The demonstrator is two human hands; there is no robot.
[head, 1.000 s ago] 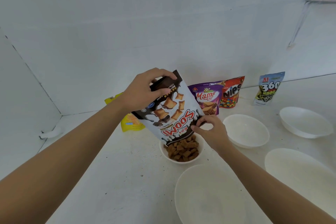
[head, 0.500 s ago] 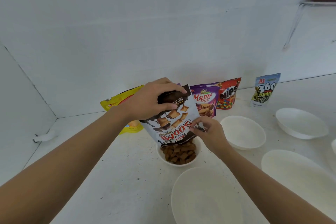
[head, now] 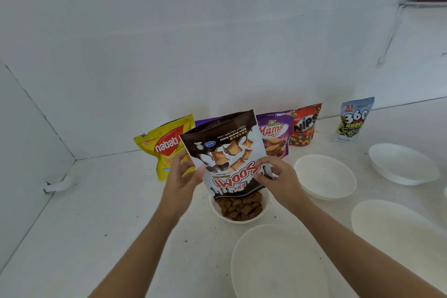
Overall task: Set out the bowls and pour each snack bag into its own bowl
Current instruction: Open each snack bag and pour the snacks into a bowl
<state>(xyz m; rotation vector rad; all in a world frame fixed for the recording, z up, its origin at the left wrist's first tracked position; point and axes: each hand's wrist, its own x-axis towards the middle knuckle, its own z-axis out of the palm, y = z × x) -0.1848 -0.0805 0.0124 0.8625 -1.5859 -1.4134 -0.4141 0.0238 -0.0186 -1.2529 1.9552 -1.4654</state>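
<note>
hidden and cropped
purple bag point(head: 208, 120) mostly behind the upturned brown bag point(head: 225, 152); near bowl point(head: 273, 261) cropped at 6 o'clock.

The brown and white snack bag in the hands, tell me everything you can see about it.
The snack bag is a glossy brown-and-white pouch, seemingly plastic film, printed with square biscuit pillows, chocolate splashes and red lettering. It is held upside down, print inverted, mouth downward just over the small white bowl of brown pieces. The left hand grips its left edge, the right hand pinches its right edge.
</note>
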